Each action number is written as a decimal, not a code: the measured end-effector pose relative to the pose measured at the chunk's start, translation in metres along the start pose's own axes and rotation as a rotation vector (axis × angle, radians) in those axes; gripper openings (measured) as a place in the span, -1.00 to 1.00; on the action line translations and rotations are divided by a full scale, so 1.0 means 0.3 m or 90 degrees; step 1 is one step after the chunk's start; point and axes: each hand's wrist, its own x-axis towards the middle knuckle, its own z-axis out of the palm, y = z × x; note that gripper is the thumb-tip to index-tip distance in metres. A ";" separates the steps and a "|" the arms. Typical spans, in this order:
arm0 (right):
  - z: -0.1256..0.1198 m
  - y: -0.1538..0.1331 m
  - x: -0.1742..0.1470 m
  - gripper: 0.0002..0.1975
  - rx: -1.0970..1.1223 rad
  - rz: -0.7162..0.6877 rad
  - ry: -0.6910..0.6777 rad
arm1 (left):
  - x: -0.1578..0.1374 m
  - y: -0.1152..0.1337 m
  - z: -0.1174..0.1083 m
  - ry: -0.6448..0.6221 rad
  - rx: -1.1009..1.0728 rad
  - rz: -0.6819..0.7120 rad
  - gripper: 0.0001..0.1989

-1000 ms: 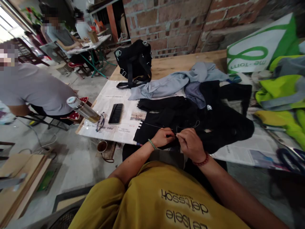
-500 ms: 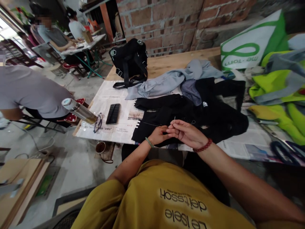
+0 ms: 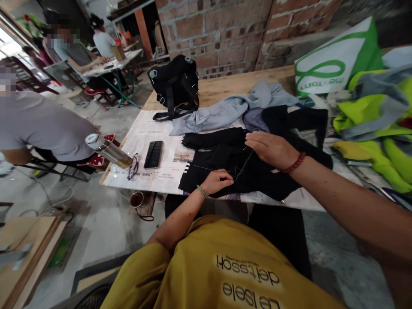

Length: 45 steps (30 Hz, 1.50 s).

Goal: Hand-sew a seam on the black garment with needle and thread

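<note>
A black garment [image 3: 198,174] lies spread on the table in front of me, with white marks along its left edge. My left hand [image 3: 219,182], a green bead bracelet on its wrist, rests on the cloth, thumb and fingertips pinched on a bit of it. Up and to the right, my right hand [image 3: 273,150] is raised above the garment with its fingers closed. A thin pale thread [image 3: 246,162] slants from those fingertips down to the cloth beside my left fingers. Whether a needle is in the right fingers cannot be made out.
Behind the garment lie a grey cloth [image 3: 219,112] and a black bag [image 3: 174,81]. A phone [image 3: 153,154], glasses [image 3: 133,166] and a bottle [image 3: 109,151] are at the left. Yellow-green clothes [image 3: 363,113], scissors [image 3: 370,178] and a white-green bag [image 3: 334,64] are at the right. A person [image 3: 41,124] sits left.
My right hand has moved away from the left, up and to the right, drawing the thread out between them. My left hand stays low on the black garment.
</note>
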 end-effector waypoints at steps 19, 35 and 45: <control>-0.138 0.206 0.018 -0.73 -0.106 0.192 0.008 | 0.000 0.003 0.001 0.005 -0.004 -0.009 -0.89; -0.223 0.290 0.044 -0.69 -0.239 0.300 -0.018 | 0.000 0.000 -0.002 -0.001 -0.009 -0.017 -0.90; -0.012 -0.065 -0.018 -0.83 0.166 0.348 0.011 | 0.000 0.008 -0.001 0.002 -0.007 -0.013 -0.88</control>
